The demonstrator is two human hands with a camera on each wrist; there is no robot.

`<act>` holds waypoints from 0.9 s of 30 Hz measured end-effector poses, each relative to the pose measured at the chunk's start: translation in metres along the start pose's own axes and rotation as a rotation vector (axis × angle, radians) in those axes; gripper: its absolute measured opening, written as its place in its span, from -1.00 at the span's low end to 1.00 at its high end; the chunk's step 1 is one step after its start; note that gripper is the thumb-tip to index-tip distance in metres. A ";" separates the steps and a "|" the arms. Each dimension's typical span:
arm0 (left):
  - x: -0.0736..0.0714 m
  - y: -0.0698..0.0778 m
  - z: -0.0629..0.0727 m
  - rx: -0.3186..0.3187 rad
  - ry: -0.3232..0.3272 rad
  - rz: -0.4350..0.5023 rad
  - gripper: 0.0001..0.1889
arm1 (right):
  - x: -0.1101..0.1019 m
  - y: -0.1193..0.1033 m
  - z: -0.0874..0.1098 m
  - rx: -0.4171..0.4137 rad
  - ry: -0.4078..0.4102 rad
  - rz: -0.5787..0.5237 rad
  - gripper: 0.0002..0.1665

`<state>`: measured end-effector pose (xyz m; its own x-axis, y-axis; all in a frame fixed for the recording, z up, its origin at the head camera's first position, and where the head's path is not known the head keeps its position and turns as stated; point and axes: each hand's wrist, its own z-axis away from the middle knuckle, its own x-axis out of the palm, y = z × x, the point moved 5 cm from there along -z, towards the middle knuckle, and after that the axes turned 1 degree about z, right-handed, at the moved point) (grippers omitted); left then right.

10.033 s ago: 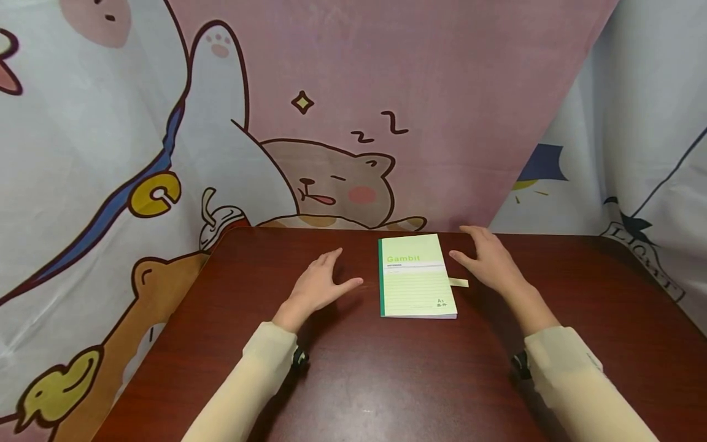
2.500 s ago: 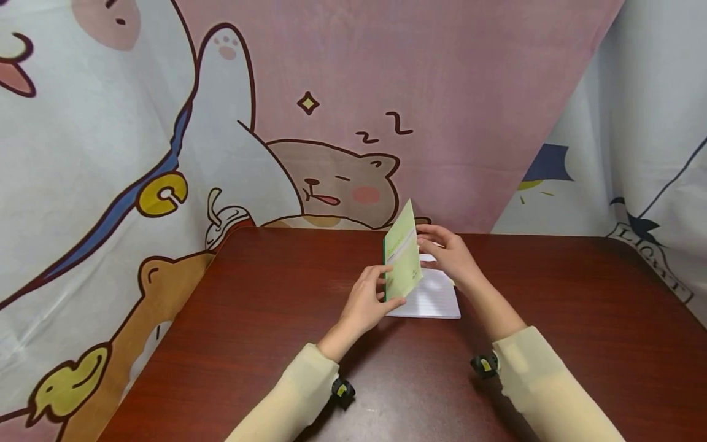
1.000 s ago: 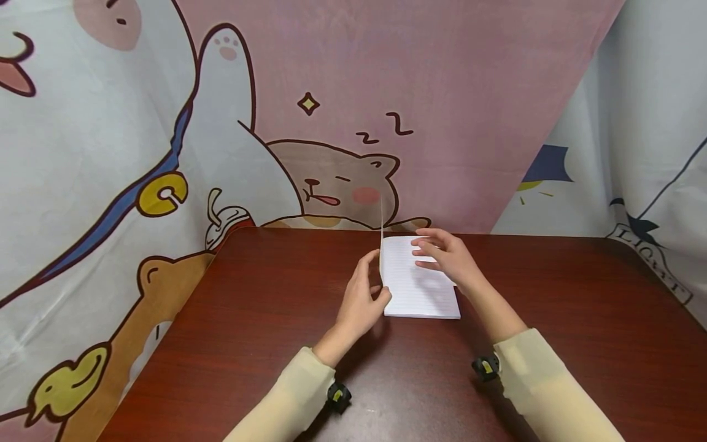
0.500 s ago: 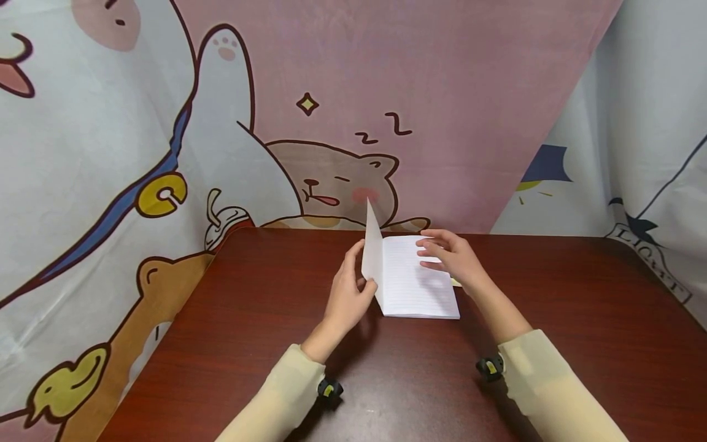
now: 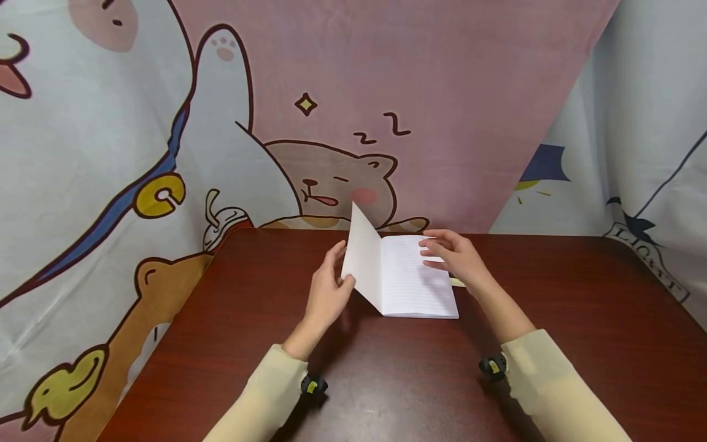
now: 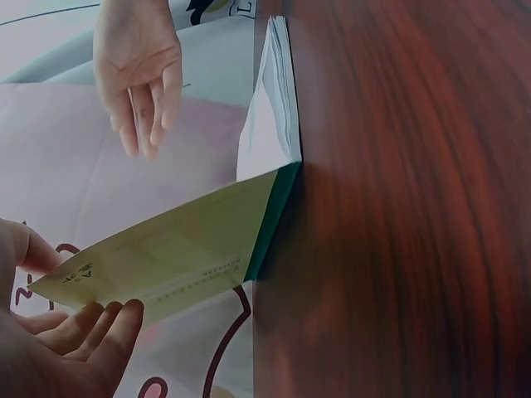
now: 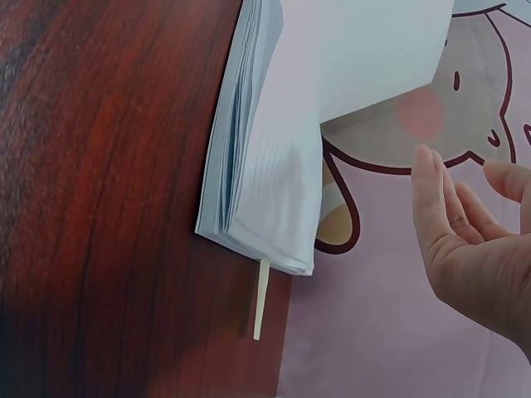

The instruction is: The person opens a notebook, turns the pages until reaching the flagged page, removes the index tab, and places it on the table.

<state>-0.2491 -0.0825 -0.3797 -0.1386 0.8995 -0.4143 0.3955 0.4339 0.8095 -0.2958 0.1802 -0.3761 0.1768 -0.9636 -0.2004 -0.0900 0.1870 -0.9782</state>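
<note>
Worktop [image 5: 386, 374]: wood-grained, smooth, glossy where I see it reflect light. Cover [image 6: 174, 249]: smooth card, matt on its inner face. Spine [image 6: 272, 224]: smooth; its material I cannot tell. Pages [image 5: 414, 291]: thin, matt paper. Tab [image 7: 261, 303]: matt, whether paper or ribbon unclear to me. Backdrop [image 5: 453, 92]: printed cloth, matt, lightly creased. Sleeves [image 5: 265, 393]: soft, matt cloth. Wrist units [image 5: 313, 385]: apparently plastic.

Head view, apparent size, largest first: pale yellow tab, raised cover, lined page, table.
1. Table
2. Lined page, partly hidden by the right hand
3. Raised cover, seen at an angle
4. Pale yellow tab, smallest by far
</note>
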 end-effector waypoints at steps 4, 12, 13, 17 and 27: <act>-0.005 -0.004 -0.002 -0.009 0.008 -0.015 -0.36 | -0.003 0.001 0.000 -0.006 0.004 -0.018 -0.49; -0.013 -0.012 -0.002 -0.025 0.008 -0.031 -0.39 | -0.006 0.003 -0.001 -0.013 0.015 0.023 -0.50; -0.014 -0.013 -0.002 -0.030 0.008 -0.035 -0.39 | -0.007 0.003 -0.001 -0.012 0.015 0.029 -0.50; -0.018 -0.017 -0.001 -0.055 0.007 -0.049 -0.42 | -0.008 0.004 -0.001 -0.010 0.014 0.047 -0.48; -0.023 -0.027 0.000 -0.100 0.003 -0.064 -0.43 | -0.014 0.007 -0.001 -0.006 0.035 0.076 -0.48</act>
<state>-0.2563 -0.1149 -0.3918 -0.1634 0.8700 -0.4652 0.2935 0.4931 0.8190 -0.2995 0.1944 -0.3799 0.1353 -0.9527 -0.2723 -0.1074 0.2591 -0.9599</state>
